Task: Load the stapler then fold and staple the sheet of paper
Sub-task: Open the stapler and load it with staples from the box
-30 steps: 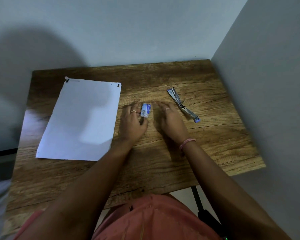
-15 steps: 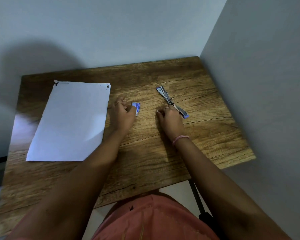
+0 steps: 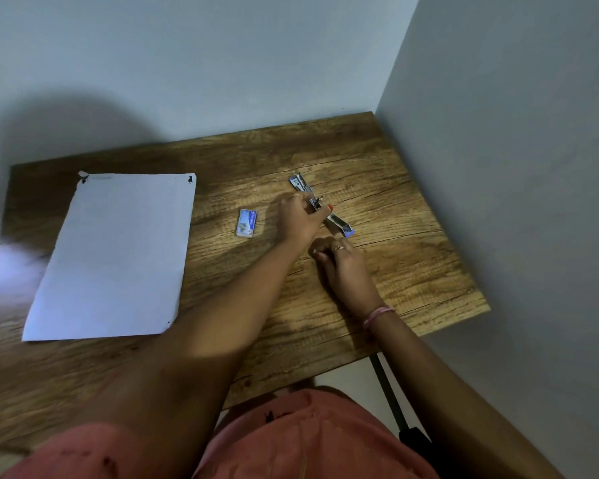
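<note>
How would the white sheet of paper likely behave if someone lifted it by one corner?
The sheet of paper lies thin and flat on the table, so it would probably droop and feel very light. A push would likely slide it across the smooth wood.

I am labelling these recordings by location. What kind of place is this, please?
Probably a small desk in a room corner, at home or in an office. A wooden table stands against two plain walls, with a sheet of paper, a stapler and a staple box.

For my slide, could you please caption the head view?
Left hand grips the opened stapler on the table; staple box and paper sheet lie apart.
</note>
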Demonstrator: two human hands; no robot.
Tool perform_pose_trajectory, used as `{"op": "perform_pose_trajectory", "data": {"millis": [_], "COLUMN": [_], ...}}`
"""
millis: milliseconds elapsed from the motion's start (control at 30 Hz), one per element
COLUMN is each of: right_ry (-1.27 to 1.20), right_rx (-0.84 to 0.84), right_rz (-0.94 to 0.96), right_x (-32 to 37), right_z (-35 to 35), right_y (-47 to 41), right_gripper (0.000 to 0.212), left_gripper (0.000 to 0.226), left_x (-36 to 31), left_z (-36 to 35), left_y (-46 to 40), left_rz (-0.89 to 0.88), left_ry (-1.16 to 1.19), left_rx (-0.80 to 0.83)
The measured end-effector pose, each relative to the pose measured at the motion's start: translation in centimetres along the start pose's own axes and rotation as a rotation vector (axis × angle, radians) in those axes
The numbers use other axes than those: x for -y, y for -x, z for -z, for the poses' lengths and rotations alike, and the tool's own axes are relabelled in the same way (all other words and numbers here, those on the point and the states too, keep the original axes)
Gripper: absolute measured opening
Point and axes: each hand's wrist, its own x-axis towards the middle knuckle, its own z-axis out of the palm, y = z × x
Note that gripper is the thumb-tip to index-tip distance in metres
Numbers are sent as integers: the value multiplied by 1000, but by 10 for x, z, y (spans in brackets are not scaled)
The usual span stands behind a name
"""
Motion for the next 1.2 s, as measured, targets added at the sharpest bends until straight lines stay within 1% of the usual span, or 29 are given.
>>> {"op": "perform_pose_trajectory", "data": {"millis": [67,200,300,433,533,633,700,767,833,900,933,1033,1100,1200], "right_ry": [-33,-96,-123,-102,-99,-137,-174,-191,-217,-236,-230,-194,-171,-167], "right_rx": [-23,-47,-52,-32,-4,32,16,-25,-43,-65,-88,-137,-163,-205], "right_rz": [9,3,32,94,117,79,42,22,-19,-59,-61,-40,-27,-42], "right_x": [-1,-4,-6,-9,-17,-27,-30,-32,-31,-29,-28,-26,-25,-27], "right_z": [0,-1,0,4,11,17,19,19,19,19,19,20,23,27], "right_y": [2,5,6,9,13,14,12,10,7,4,2,-3,-7,-14], "right_gripper": [16,15,12,9,9,11,10,9,8,9,10,12,12,13], "left_gripper": [42,30,28,25,24,25,27,33,40,41,42,49,51,42], "left_x": [-2,-2,0,-2,-6,-8,-9,-11,-12,-11,-11,-12,-13,-8], "left_z": [-3,-4,-1,12,25,36,41,43,43,42,41,38,39,39], "left_y": [-5,-12,-15,-19,-26,-33,-36,-38,-39,-38,-37,-32,-25,-7], "left_rz": [-5,-45,-90,-184,-199,-235,-257,-255,-255,-271,-285,-315,-316,-384], "left_ry": [-56,-173,-256,-316,-376,-450,-515,-531,-549,-568,-581,-581,-512,-300], "left_rx": [8,40,75,135,209,331,406,453,461,418,368,146,13,-191]}}
